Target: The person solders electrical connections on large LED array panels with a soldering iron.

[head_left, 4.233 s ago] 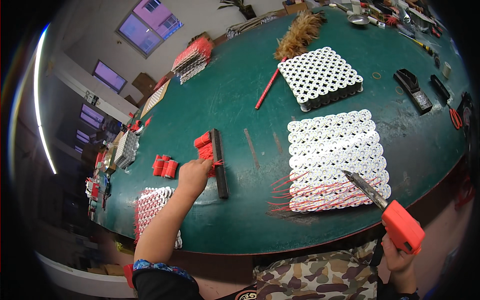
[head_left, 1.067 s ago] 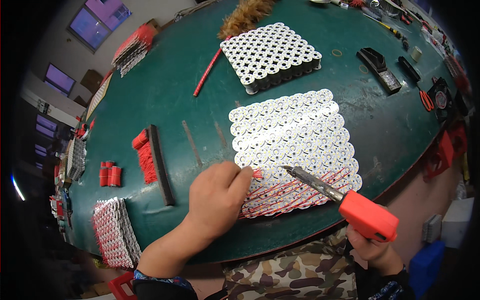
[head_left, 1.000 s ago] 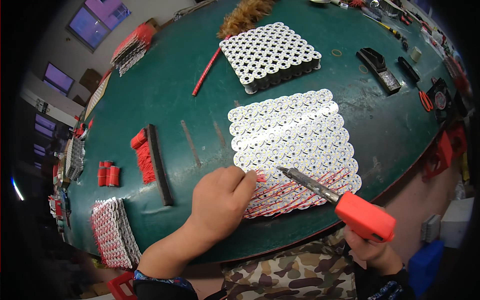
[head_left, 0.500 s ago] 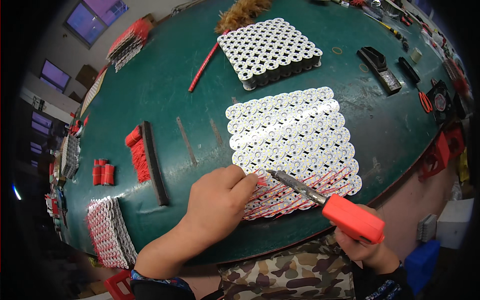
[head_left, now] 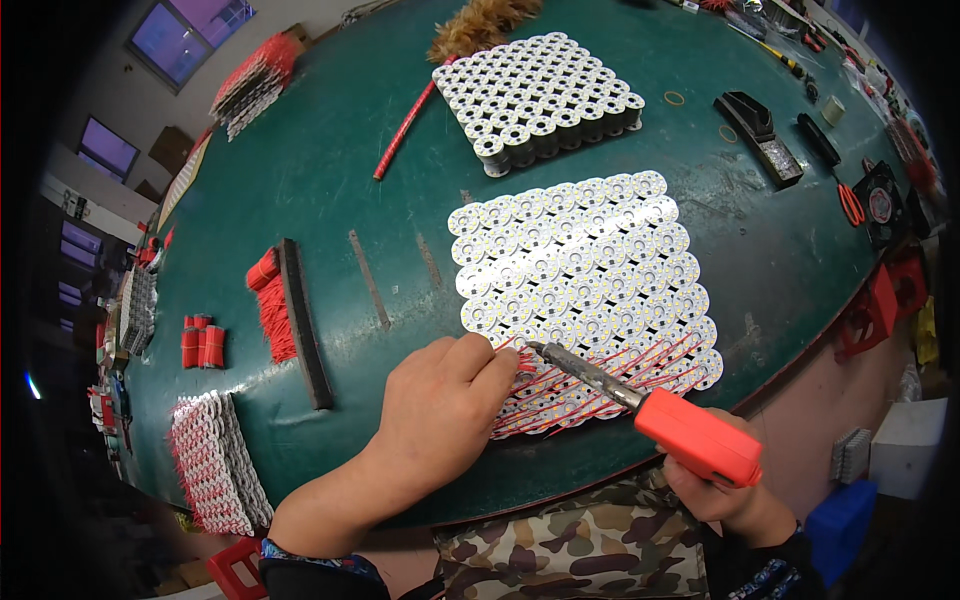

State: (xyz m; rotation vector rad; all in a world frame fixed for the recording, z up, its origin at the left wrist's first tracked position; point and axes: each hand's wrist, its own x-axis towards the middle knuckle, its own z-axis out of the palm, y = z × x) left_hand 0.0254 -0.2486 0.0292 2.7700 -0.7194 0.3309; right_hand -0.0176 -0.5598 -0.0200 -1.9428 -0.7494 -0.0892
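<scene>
A panel of joined round white LED boards [head_left: 580,250] lies flat before me. Thin red wires [head_left: 640,368] run slantwise across its near rows. My left hand [head_left: 430,420] rests at the panel's near left part, thumb and forefinger pinched on a small bunch of red wires [head_left: 524,366]. My right hand [head_left: 722,492] is wrapped round the red handle of a soldering iron [head_left: 695,435]. Its dark tip points left and sits at the boards close beside my left fingertips; whether it touches a board I cannot tell.
Behind the panel stands a stack of similar panels [head_left: 540,100] beside a feather duster [head_left: 405,130]. Left are a dark bar [head_left: 305,325], red wire bundles [head_left: 270,310] and wired boards [head_left: 215,465]. A black holder [head_left: 760,140] and orange-handled scissors [head_left: 851,205] lie right.
The soldering iron has shifted slightly left, bringing its tip closer to my left fingertips. My left hand keeps its pinch, almost in the same place.
</scene>
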